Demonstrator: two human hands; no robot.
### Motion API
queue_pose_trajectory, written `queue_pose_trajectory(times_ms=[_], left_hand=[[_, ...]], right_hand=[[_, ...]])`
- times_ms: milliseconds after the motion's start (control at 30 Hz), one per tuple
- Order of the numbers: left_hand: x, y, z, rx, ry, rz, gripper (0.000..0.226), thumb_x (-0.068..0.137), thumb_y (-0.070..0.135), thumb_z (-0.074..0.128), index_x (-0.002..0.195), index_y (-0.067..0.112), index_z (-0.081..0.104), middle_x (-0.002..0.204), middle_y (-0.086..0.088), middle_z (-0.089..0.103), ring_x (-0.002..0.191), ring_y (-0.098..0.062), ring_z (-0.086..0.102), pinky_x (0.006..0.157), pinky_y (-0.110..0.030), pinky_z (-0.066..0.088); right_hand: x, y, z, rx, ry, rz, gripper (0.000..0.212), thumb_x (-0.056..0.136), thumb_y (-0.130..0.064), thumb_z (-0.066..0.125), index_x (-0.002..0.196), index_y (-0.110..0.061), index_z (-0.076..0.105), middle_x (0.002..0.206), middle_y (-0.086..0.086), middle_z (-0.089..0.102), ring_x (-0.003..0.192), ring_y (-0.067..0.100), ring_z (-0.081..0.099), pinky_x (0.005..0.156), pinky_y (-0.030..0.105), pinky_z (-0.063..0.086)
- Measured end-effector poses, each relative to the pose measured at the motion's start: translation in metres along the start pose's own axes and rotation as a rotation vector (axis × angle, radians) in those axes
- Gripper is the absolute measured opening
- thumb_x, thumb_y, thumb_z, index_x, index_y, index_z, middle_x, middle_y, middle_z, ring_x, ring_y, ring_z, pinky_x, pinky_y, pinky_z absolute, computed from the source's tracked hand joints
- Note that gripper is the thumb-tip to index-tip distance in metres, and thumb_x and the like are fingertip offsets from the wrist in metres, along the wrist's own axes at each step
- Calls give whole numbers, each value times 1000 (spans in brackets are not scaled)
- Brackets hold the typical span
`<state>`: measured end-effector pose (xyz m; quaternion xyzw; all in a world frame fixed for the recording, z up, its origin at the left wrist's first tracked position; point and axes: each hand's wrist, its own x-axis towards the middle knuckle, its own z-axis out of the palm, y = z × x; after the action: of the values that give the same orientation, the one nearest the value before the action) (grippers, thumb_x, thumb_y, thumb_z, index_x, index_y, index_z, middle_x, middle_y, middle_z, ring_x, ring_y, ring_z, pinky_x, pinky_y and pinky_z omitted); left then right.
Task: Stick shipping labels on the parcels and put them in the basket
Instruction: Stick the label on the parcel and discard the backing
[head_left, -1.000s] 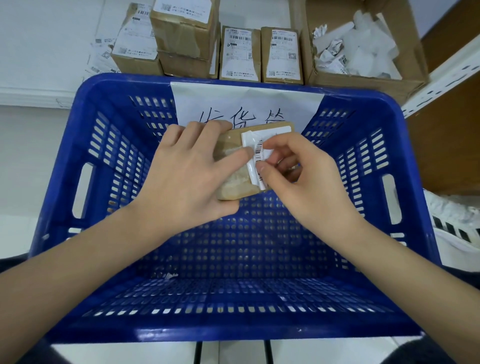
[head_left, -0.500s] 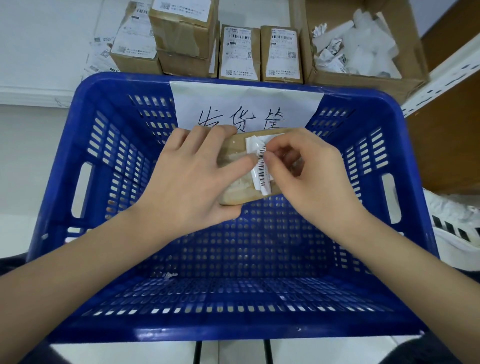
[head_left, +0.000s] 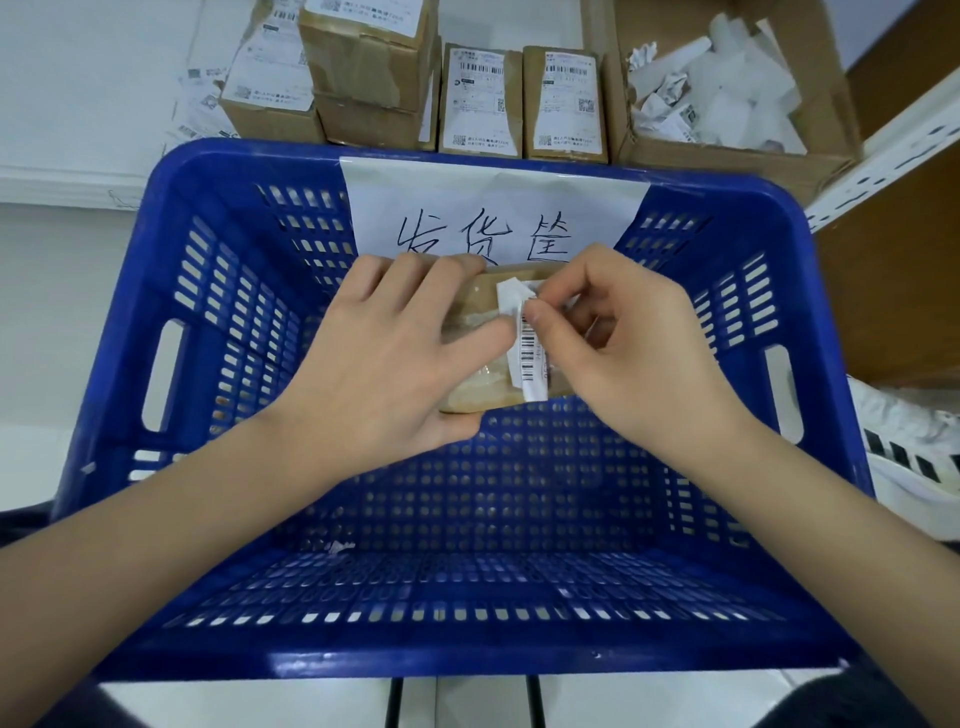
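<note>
Gripping a small brown parcel (head_left: 483, 358) with fingers wrapped over its top and thumb beneath, the left hand (head_left: 384, 358) holds it at the centre of the frame, above the open blue basket (head_left: 171, 270). At the parcel's right end the right hand (head_left: 618, 353) pinches a curled white barcode label (head_left: 527, 348) between thumb and forefinger, the label partly lifted off the parcel's face. More labelled parcels (head_left: 480, 101) stand along the top edge, beside a cardboard box of crumpled paper (head_left: 727, 150) at upper right.

L hand (head_left: 384, 358) grips parcel (head_left: 480, 317) over blue basket (head_left: 156, 291); R hand (head_left: 618, 348) pinches label (head_left: 527, 353) (barcode showing).
</note>
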<state>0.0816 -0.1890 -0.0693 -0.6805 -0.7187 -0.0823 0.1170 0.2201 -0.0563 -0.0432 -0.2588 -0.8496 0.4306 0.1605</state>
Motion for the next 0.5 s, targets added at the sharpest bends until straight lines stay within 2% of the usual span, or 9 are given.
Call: queue_pose_trajectory(times_ms=[100, 167, 233, 300, 400, 500], left_hand=[[1, 0, -1, -9, -4, 6, 50, 70, 49, 60, 107, 19, 47, 122, -21, 56, 98, -35, 49, 77, -45, 34], [1, 1, -1, -9, -1, 11, 52, 68, 49, 64, 107, 19, 47, 122, -21, 55, 98, -35, 50, 77, -44, 34], [1, 1, -1, -10, 6, 11, 56, 65, 47, 70, 108, 19, 48, 122, -22, 56, 97, -36, 51, 77, -44, 35], [1, 1, -1, -15, 14, 11, 58, 65, 47, 72, 110, 19, 48, 122, -22, 56, 97, -36, 51, 77, -44, 36], [1, 2, -1, -19, 20, 12, 66, 61, 46, 78, 113, 19, 47, 121, -22, 57, 97, -36, 53, 77, -45, 36], [1, 2, -2, -21, 20, -5, 67, 63, 48, 77, 114, 16, 45, 121, -22, 58, 95, -37, 56, 76, -44, 36]], right_hand=[[1, -2, 0, 141, 14, 69, 16, 86, -9, 68, 82, -18, 55, 70, -7, 60, 58, 20, 54, 55, 29, 47], [1, -3, -2, 193, 21, 73, 22, 85, -5, 68, 81, -19, 52, 72, -4, 60, 56, 24, 49, 54, 30, 45], [2, -5, -4, 215, 25, 65, 24, 85, -1, 66, 79, -17, 49, 72, 12, 60, 54, 24, 43, 52, 34, 42], [3, -6, -6, 234, 40, 60, 27, 85, 1, 65, 77, -17, 47, 75, 20, 59, 54, 24, 42, 52, 37, 41], [3, -5, -6, 219, 56, 76, 29, 85, 0, 66, 77, -18, 46, 76, 18, 61, 55, 28, 45, 51, 32, 42], [4, -7, -7, 234, 5, 165, 22, 86, -9, 68, 86, -19, 49, 74, 9, 68, 50, 11, 49, 49, 18, 41]])
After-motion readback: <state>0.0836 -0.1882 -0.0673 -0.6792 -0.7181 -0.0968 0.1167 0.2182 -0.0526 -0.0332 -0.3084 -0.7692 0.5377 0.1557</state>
